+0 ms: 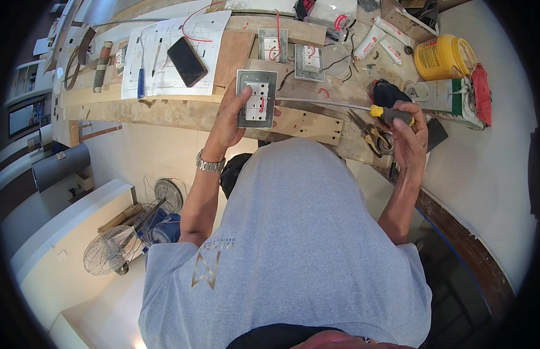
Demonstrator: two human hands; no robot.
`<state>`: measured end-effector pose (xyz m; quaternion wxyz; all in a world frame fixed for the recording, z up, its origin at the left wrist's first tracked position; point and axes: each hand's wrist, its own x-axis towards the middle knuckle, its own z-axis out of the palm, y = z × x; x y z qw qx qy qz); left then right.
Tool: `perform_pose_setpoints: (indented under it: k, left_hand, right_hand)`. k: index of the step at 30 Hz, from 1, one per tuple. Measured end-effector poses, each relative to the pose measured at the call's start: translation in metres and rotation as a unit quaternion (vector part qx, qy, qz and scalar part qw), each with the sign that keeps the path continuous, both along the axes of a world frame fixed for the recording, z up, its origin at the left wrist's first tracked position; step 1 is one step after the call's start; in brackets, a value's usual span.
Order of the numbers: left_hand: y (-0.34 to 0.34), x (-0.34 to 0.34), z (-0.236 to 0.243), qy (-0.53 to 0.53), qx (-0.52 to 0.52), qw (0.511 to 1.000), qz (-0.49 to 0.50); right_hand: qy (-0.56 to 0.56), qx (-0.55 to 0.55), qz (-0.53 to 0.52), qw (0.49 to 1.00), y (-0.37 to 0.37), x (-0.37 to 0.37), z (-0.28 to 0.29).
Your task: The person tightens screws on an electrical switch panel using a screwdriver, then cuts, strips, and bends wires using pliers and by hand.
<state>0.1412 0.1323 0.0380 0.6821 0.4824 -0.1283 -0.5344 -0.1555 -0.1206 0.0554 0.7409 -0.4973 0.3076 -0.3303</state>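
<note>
I have the grey rectangular socket box with white modules on its face [257,87] in view at the near edge of the bench, a short curved red wire [262,105] showing on its front. My left hand [228,125], a silver metal watch [210,161] at its wrist, grips that box, thumb on the face's left side and fingertips at its right edge. My right hand [410,136] is closed around the dark grey and yellow handle of a long screwdriver [391,114], its shaft pointing left to the box's right edge; I cannot tell whether the tip touches. Just beyond the box lie two similar grey boxes, one left [273,43] and one right [309,60]. Near the right hand rest yellow-and-black-handled pliers [371,138]. Farther right stands a yellow plastic tub [435,58]; on the left, a black smartphone [187,61] lies on white printed sheets [165,38].
</note>
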Motion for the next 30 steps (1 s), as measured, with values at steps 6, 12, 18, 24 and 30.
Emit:
perform_pose_setpoints:
  k: [6,12,18,24,30]
  left_hand:
    - [-0.001,-0.002,-0.001,-0.002,0.004,1.000,-0.002]
    - [-0.003,0.000,0.000,0.003,0.004,1.000,-0.007]
    - [-0.006,-0.002,0.000,-0.028,0.023,0.999,0.004]
    - [-0.004,0.000,0.001,-0.022,0.021,1.000,-0.006]
    - [-0.003,-0.001,-0.001,-0.022,0.022,0.999,0.011]
  right_hand:
    - [0.138,0.030,0.025,0.990,-0.017,-0.013,-0.009]
    - [-0.026,-0.013,0.020,0.999,-0.002,-0.004,-0.002]
    - [0.214,-0.004,0.045,0.976,-0.021,-0.018,-0.008]
    - [-0.011,-0.068,0.050,0.996,-0.007,-0.011,-0.010]
    - [0.179,0.015,0.067,0.981,-0.025,-0.019,-0.007]
